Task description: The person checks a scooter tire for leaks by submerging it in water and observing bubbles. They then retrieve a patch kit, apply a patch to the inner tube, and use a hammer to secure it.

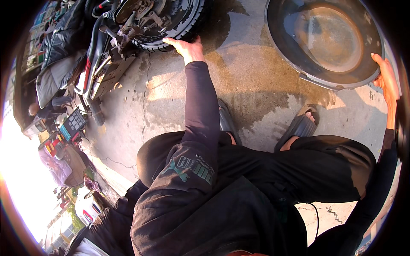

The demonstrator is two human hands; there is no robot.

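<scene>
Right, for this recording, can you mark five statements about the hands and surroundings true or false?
1. The left hand is at the treaded tyre. True.
2. The right hand holds the basin by its rim. True.
3. The basin is left of the tyre. False: it is to the right.
4. The concrete ground is dry throughout. False: parts are wet.
5. The person wears slide sandals. True.

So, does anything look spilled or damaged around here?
Yes. A dark wet patch spreads over the concrete between the tyre and the basin. It looks like spilled or splashed water, though its source isn't clear. Left of it, a thin crack breaks the otherwise fairly even ground.
</scene>
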